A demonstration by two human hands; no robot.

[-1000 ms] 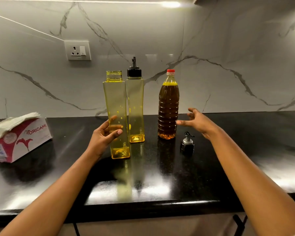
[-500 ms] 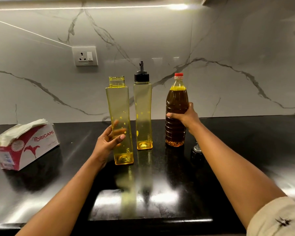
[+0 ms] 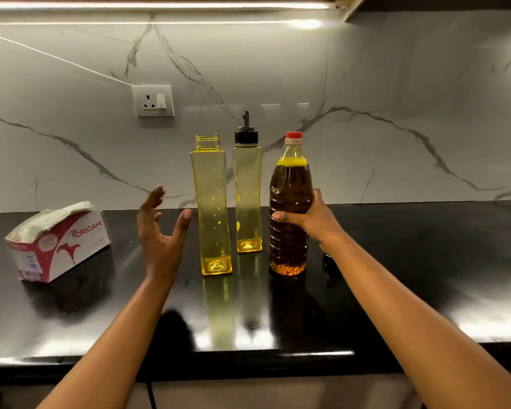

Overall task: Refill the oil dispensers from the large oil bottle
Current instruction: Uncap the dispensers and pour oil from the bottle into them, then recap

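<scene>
Two tall yellow square oil dispensers stand on the black counter [image 3: 396,261]. The nearer dispenser [image 3: 211,208] has no cap and holds a thin layer of oil at the bottom. The farther dispenser [image 3: 247,199] wears a black pour-spout cap. To their right is the large oil bottle [image 3: 289,184] with a red cap, nearly full of dark oil. My right hand [image 3: 310,219] grips its middle from the right. My left hand [image 3: 160,231] hovers open just left of the uncapped dispenser, not touching it.
A red and white tissue box [image 3: 59,243] lies at the left of the counter. A small dark cap [image 3: 328,262] peeks out behind my right forearm. A wall socket [image 3: 153,101] sits on the marble backsplash. The counter's front edge runs below my forearms.
My left hand let go of the uncapped dispenser and opened beside it. My right hand reached the oil bottle, gripped it, and has drawn it a little nearer.
</scene>
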